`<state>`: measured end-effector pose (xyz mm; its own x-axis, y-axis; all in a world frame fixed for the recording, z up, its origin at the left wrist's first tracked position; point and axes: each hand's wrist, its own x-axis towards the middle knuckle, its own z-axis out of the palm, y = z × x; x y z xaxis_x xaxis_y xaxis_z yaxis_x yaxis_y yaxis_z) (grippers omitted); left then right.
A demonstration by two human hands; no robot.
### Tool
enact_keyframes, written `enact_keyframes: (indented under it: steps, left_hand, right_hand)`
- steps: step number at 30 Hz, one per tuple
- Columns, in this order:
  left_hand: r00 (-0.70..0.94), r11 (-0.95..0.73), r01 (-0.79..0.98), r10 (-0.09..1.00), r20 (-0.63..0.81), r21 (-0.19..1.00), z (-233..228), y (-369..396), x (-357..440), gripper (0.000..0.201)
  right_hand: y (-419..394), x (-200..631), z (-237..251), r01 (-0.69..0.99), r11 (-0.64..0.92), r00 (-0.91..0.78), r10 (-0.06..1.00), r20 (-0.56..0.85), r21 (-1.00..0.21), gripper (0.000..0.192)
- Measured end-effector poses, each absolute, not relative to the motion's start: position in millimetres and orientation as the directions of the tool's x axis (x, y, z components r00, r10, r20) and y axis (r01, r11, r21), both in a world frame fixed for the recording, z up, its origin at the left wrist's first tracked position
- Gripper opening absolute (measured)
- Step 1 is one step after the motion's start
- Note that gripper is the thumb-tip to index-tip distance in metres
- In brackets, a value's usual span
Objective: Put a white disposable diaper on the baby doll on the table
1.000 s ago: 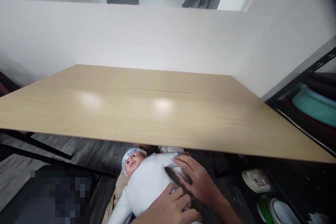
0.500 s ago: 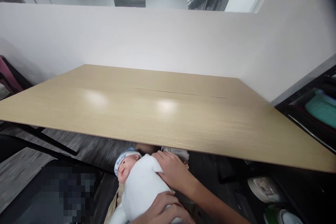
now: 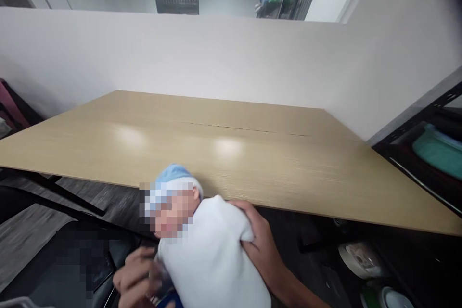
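Observation:
A baby doll (image 3: 211, 255) in a white suit and a blue-and-white cap is held upright in front of me, at the near edge of the wooden table (image 3: 231, 154). My right hand (image 3: 258, 245) grips its shoulder and side. My left hand (image 3: 139, 281) is curled against the doll's other side, low in the frame and blurred. The doll's head reaches just above the table's edge.
A white partition wall (image 3: 216, 53) stands behind the table. A black shelf rack (image 3: 415, 139) on the right holds a teal object (image 3: 438, 147), with plates (image 3: 357, 257) lower down. A dark chair (image 3: 54, 269) sits at lower left on the grey floor.
The doll has risen from my lap below the table to the height of the table's edge. My left hand shifted from its belly to its left side; my right hand stayed on its shoulder.

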<state>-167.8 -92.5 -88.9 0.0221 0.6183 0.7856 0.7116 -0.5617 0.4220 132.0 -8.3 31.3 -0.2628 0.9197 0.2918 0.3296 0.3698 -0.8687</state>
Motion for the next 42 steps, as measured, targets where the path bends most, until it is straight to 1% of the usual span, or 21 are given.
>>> enact_keyframes:
  steps: [1, 2, 3, 5, 7, 9, 11, 12, 14, 15, 16, 18, 20, 23, 29, 33, 38, 42]
  left_hand:
    - [-0.017, -0.606, 0.677, 0.555, 0.832, 0.418, -81, -76, -168, 0.055]
    - [-0.003, -0.607, 0.65, 0.6, 0.8, 0.457, -71, -59, -167, 0.063]
    - [0.036, -0.603, 0.62, 0.662, 0.749, 0.502, -59, -42, -165, 0.066]
    - [0.12, -0.534, 0.601, 0.796, 0.594, 0.595, -36, -10, -158, 0.065]
    - [0.155, -0.43, 0.618, 0.887, 0.434, 0.658, -17, 18, -151, 0.061]
    - [0.209, -0.367, 0.65, 0.928, 0.308, 0.665, -1, 44, -143, 0.056]
    - [0.276, -0.375, 0.665, 0.927, 0.254, 0.646, 9, 69, -136, 0.053]
    - [0.304, -0.392, 0.664, 0.92, 0.25, 0.637, 13, 80, -132, 0.052]
    - [0.354, -0.422, 0.66, 0.905, 0.237, 0.622, 19, 99, -126, 0.051]
    - [0.376, -0.431, 0.663, 0.899, 0.225, 0.612, 20, 107, -123, 0.051]
    - [0.397, -0.438, 0.669, 0.893, 0.21, 0.6, 21, 113, -120, 0.052]
    - [0.425, -0.448, 0.683, 0.886, 0.185, 0.576, 21, 120, -116, 0.054]
    - [0.44, -0.455, 0.695, 0.881, 0.171, 0.557, 21, 123, -113, 0.054]
    - [0.45, -0.467, 0.706, 0.876, 0.172, 0.533, 18, 121, -115, 0.051]
    - [0.476, -0.513, 0.731, 0.856, 0.203, 0.451, 7, 115, -145, 0.051]
    - [0.444, -0.49, 0.736, 0.87, 0.212, 0.468, -2, 120, -165, 0.055]
    - [0.414, -0.465, 0.719, 0.884, 0.219, 0.516, -6, 153, -166, 0.057]
    - [0.396, -0.461, 0.751, 0.887, 0.237, 0.473, -9, 202, -163, 0.06]
  right_hand:
    - [-6, 135, 34, 0.302, 0.347, -0.193, 0.934, 0.3, -0.888, 0.05]
    - [-3, 138, 36, 0.278, 0.324, -0.124, 0.946, 0.3, -0.904, 0.045]
    - [1, 141, 38, 0.26, 0.3, -0.064, 0.954, 0.294, -0.918, 0.041]
    - [13, 147, 40, 0.24, 0.255, 0.035, 0.962, 0.271, -0.937, 0.037]
    - [28, 156, 40, 0.234, 0.215, 0.108, 0.963, 0.245, -0.948, 0.037]
    - [45, 169, 40, 0.271, 0.19, 0.15, 0.96, 0.236, -0.944, 0.038]
    - [59, 188, 42, 0.414, 0.173, 0.156, 0.954, 0.256, -0.894, 0.036]
    - [65, 198, 43, 0.524, 0.173, 0.135, 0.95, 0.282, -0.834, 0.034]
    - [72, 221, 45, 0.73, 0.19, 0.053, 0.942, 0.332, -0.656, 0.033]
    - [73, 232, 45, 0.798, 0.205, 0.002, 0.94, 0.342, -0.566, 0.033]
    - [73, 241, 44, 0.84, 0.223, -0.046, 0.938, 0.343, -0.495, 0.033]
    - [71, 257, 40, 0.871, 0.249, -0.109, 0.939, 0.327, -0.424, 0.033]
    - [68, 268, 32, 0.874, 0.258, -0.13, 0.941, 0.313, -0.412, 0.035]
    - [62, 280, 17, 0.862, 0.265, -0.129, 0.939, 0.319, -0.432, 0.04]
    - [56, 300, -1, 0.845, 0.215, -0.053, 0.945, 0.324, -0.489, 0.046]
    - [65, 307, -4, 0.842, 0.203, -0.045, 0.95, 0.309, -0.501, 0.047]
    - [101, 307, 0, 0.83, 0.164, -0.067, 0.978, 0.196, -0.534, 0.046]
    - [145, 302, 0, 0.858, 0.17, -0.074, 0.975, 0.211, -0.485, 0.041]
